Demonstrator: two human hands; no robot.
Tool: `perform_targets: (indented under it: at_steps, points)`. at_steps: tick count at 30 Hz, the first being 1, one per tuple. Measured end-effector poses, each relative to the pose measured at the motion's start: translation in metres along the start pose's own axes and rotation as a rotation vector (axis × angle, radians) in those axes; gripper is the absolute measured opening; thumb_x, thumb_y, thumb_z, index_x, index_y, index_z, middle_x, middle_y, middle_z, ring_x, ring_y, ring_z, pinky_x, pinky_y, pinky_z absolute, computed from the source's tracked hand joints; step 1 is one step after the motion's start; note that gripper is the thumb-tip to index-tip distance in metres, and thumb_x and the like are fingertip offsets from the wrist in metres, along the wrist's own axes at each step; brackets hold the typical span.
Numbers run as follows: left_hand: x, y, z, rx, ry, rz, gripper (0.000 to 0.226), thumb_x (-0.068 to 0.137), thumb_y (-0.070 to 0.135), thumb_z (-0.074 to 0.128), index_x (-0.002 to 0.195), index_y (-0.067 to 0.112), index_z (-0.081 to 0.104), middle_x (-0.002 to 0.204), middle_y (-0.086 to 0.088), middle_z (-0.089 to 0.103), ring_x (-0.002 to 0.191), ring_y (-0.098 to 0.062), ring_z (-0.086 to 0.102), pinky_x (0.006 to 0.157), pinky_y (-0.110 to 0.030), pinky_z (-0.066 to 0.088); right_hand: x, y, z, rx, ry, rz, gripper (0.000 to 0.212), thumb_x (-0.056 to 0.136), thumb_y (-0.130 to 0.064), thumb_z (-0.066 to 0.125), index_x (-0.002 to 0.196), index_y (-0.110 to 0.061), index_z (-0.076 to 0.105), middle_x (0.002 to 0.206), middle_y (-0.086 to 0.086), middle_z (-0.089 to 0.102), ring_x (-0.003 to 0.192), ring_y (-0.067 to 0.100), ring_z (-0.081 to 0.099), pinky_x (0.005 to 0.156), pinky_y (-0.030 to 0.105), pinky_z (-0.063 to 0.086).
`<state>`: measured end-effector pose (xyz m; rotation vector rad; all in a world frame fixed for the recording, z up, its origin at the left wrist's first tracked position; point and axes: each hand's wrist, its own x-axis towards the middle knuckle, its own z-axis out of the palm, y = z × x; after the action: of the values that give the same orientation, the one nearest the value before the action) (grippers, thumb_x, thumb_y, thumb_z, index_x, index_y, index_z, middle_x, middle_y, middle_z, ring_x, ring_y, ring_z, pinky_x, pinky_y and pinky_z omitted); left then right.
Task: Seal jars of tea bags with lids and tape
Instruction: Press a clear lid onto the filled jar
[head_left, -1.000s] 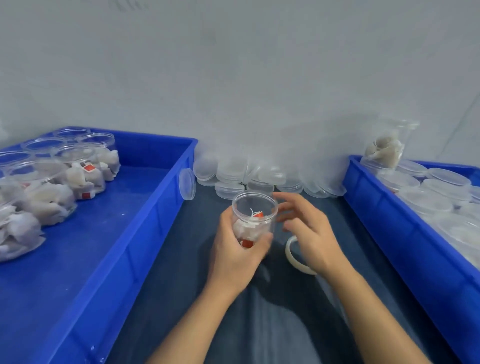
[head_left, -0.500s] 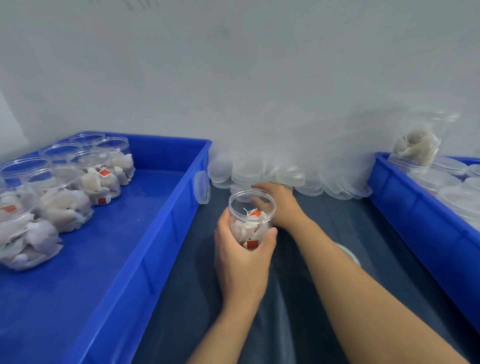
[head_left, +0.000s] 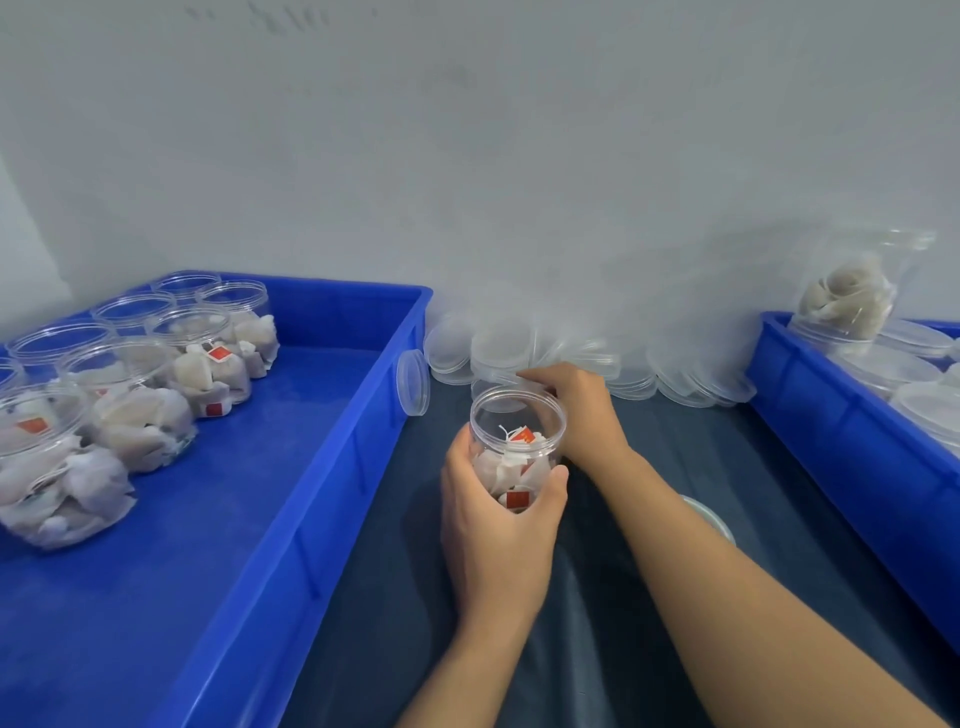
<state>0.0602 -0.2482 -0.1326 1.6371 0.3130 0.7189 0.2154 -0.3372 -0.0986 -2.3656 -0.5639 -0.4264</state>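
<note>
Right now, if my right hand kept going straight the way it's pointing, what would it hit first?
Your right hand points away from you, toward the heap of clear lids by the wall. It would probably meet those first; its fingertips look already at one, though depth is unclear.

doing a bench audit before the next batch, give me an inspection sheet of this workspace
surface: dark cloth-covered table between two blue trays.
job's things: open jar of tea bags, no lid on; heap of clear lids by the wall; tape roll partly hidden behind the right forearm.
clutter: one lid leaning on the left tray; open filled jars in it; lidded jars in the right tray.
grippers: left hand grips the jar; right hand reaches into the lids, grip unclear.
cables: nothing seen.
surroundings: plain pale wall.
</note>
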Motion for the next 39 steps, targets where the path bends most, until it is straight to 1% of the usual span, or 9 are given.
perform_targets:
  at_steps: [2,5,11,14,17,21,31,36,39]
  points:
    - [0.000,0.001,0.000,0.001,0.002,-0.001,0.087,0.072,0.046,0.090,0.147,0.039,0.048,0.134,0.018,0.061,0.121,-0.007,0.062,0.101,-0.042,0.056,-0.006,0.002,-0.012,0.055,0.056,0.042,0.030,0.095,-0.024,0.078,0.125,-0.021,0.077,0.113,0.000,0.075,0.096,0.015,0.069,0.090,0.035,0.057]
    - [0.001,0.001,-0.001,-0.004,-0.001,-0.003,0.086,0.070,0.045,0.093,0.145,0.040,0.050,0.131,0.018,0.064,0.119,-0.007,0.064,0.099,-0.043,0.057,-0.023,0.005,-0.035,0.157,0.194,0.061,0.029,0.095,-0.025,0.078,0.123,-0.018,0.077,0.112,-0.004,0.076,0.095,0.009,0.070,0.091,0.027,0.056]
    - [-0.003,0.008,-0.003,0.056,-0.064,0.068,0.083,0.069,0.057,0.089,0.143,0.043,0.054,0.124,0.022,0.065,0.113,0.006,0.061,0.097,-0.030,0.055,-0.088,-0.005,-0.083,0.413,0.367,0.149,0.021,0.094,-0.029,0.079,0.110,-0.042,0.076,0.102,-0.023,0.077,0.095,-0.005,0.072,0.081,0.007,0.049]
    - [-0.008,0.014,-0.004,0.119,-0.133,0.103,0.082,0.069,0.073,0.081,0.141,0.046,0.054,0.121,0.024,0.062,0.107,0.014,0.058,0.089,-0.023,0.052,-0.122,-0.015,-0.094,0.491,0.405,0.140,0.029,0.093,-0.021,0.079,0.105,-0.047,0.075,0.100,-0.023,0.078,0.091,-0.003,0.074,0.080,0.008,0.051]
    - [-0.014,0.021,-0.004,0.173,-0.195,0.143,0.092,0.067,0.086,0.067,0.147,0.045,0.051,0.122,0.023,0.058,0.109,0.009,0.057,0.091,-0.023,0.051,-0.145,-0.019,-0.094,0.548,0.432,0.128,0.028,0.092,-0.014,0.079,0.111,-0.036,0.077,0.102,-0.018,0.078,0.094,0.002,0.074,0.082,0.011,0.053]
    - [-0.019,0.021,-0.004,0.227,-0.262,0.217,0.092,0.071,0.082,0.069,0.153,0.047,0.044,0.118,0.018,0.056,0.108,0.002,0.060,0.093,-0.028,0.052,-0.159,-0.018,-0.088,0.544,0.465,0.118,0.028,0.093,-0.014,0.078,0.118,-0.026,0.078,0.110,-0.010,0.077,0.102,0.012,0.074,0.090,0.023,0.057]
    - [-0.024,0.029,-0.006,0.235,-0.360,0.305,0.103,0.063,0.092,0.067,0.154,0.053,0.038,0.118,0.020,0.049,0.104,0.016,0.057,0.075,-0.003,0.045,-0.168,-0.022,-0.088,0.354,0.434,0.005,0.020,0.098,-0.030,0.072,0.118,-0.024,0.072,0.115,-0.016,0.072,0.111,0.013,0.070,0.095,0.038,0.057]
    - [-0.027,0.030,-0.007,0.353,-0.362,0.408,0.099,0.069,0.087,0.072,0.155,0.049,0.038,0.122,0.018,0.047,0.098,-0.005,0.065,0.081,-0.031,0.059,-0.169,-0.025,-0.089,0.522,0.349,0.118,0.030,0.093,-0.050,0.066,0.109,-0.025,0.062,0.128,-0.016,0.067,0.115,0.015,0.069,0.094,0.049,0.059]
    - [-0.030,0.030,-0.006,0.420,-0.370,0.467,0.098,0.071,0.082,0.074,0.155,0.045,0.040,0.120,0.014,0.046,0.098,-0.011,0.065,0.079,-0.040,0.060,-0.170,-0.027,-0.090,0.569,0.339,0.127,0.026,0.095,-0.046,0.061,0.110,-0.024,0.060,0.122,-0.015,0.068,0.111,0.013,0.069,0.091,0.052,0.058]
